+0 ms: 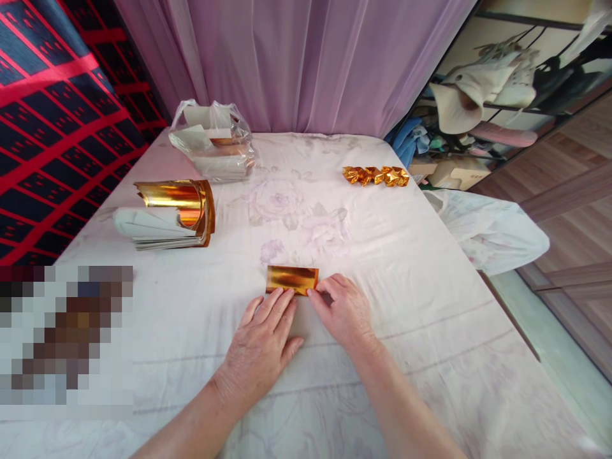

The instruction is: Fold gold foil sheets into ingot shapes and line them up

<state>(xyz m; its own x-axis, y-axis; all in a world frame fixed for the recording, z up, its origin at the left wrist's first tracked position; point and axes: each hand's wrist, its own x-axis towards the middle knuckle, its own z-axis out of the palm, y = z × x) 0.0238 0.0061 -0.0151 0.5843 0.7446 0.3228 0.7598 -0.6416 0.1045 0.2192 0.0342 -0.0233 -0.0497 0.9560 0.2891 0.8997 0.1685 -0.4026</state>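
A folded strip of gold foil paper [292,278] lies flat on the cloth-covered table, its long side running left to right. My left hand [264,341] rests palm down with fingers stretched out, the fingertips on the strip's near edge. At the strip's right end my right hand [345,307] is curled, thumb and forefinger pinching the near right corner. To the left, a curved stack of gold foil paper [173,194] stands with white backs showing. A row of folded gold foil pieces [375,176] sits at the far right of the table.
A clear plastic bag [215,143] holding more paper stands at the table's back left. Behind is a purple curtain [287,64]. Right of the table are a shoe rack [507,105] and a white plastic bag [507,229]. A pixelated patch hides the lower left.
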